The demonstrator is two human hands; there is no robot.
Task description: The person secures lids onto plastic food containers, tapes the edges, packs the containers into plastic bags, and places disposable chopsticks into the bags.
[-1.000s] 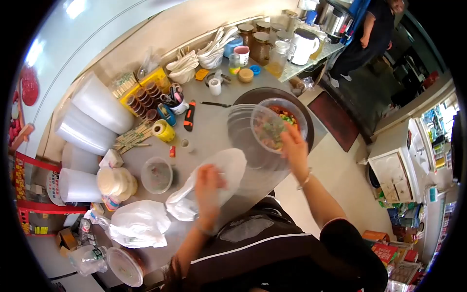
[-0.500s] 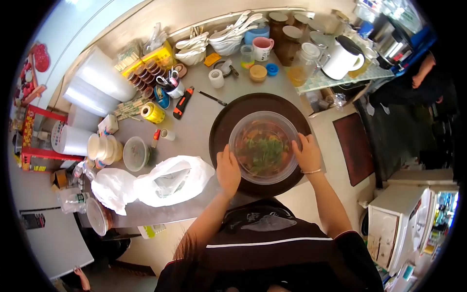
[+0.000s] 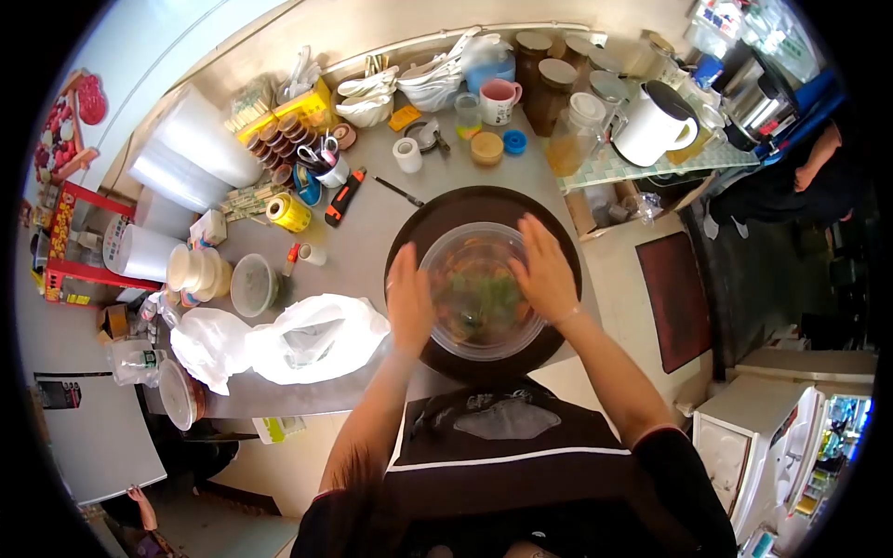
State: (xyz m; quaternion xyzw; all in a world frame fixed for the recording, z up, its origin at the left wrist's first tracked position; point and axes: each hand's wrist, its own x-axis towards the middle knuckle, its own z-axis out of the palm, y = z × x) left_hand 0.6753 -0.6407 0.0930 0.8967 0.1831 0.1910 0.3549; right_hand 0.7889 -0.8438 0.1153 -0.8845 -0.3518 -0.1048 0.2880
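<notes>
A clear round plastic container [image 3: 485, 321], seemingly lidded, sits on a round dark brown tray [image 3: 446, 206]. Green leaves and orange-red pieces of food show through its top. At the container's left side is my left hand [image 3: 409, 296], its fingers stretched out and nothing in it. My right hand [image 3: 547, 272] is at the upper right rim, fingers extended and thumb apart, also holding nothing. Whether either hand still touches the rim, I cannot tell. White plastic bags [image 3: 321, 339] lie on the counter left of my left hand.
On the counter are a box cutter [image 3: 345, 197], a black pen [image 3: 398, 191], a yellow can [image 3: 288, 213] and a small bowl [image 3: 255, 285]. Spoons, jars and a white kettle [image 3: 655, 126] line the back. A person [image 3: 791, 181] is at the right; another person's hand [image 3: 141, 502] shows lower left.
Both hands have loosened from the container's sides, with fingers now straightened. The right hand has moved up and left along the rim. The view has shifted slightly.
</notes>
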